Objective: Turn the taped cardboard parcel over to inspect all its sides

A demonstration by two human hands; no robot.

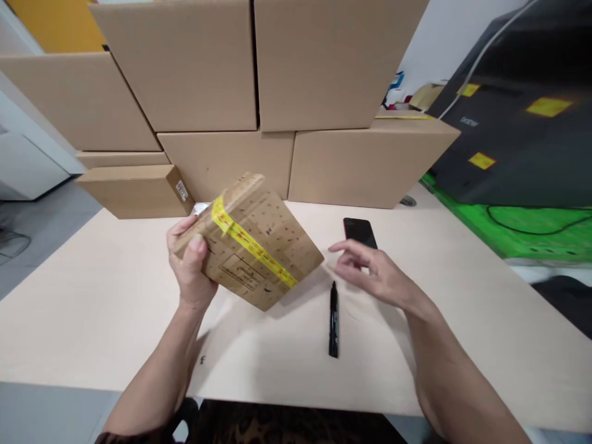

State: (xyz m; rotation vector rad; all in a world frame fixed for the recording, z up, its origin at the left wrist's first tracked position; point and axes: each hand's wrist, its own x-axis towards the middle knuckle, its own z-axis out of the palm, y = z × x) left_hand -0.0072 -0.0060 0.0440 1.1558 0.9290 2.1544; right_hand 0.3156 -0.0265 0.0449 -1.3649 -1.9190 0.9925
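Gripping a speckled cardboard box [272,228] by its left end, the left hand [190,268] held it tilted over the pale table [259,376]. The right hand [370,271], empty and loosely curled, hovered just beside the box's right corner. A black marker [333,320] lay on the table, a dark phone [358,230] lay partly behind the right hand, and stacked cartons [342,166] stood along the far side.

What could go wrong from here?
1. The taped box is tilted and held only by the left grip, near one end, so it could slip or twist.
2. The right grip is close to the phone and might nudge it.
3. The marker lies loose on the table; a bump may set it rolling.
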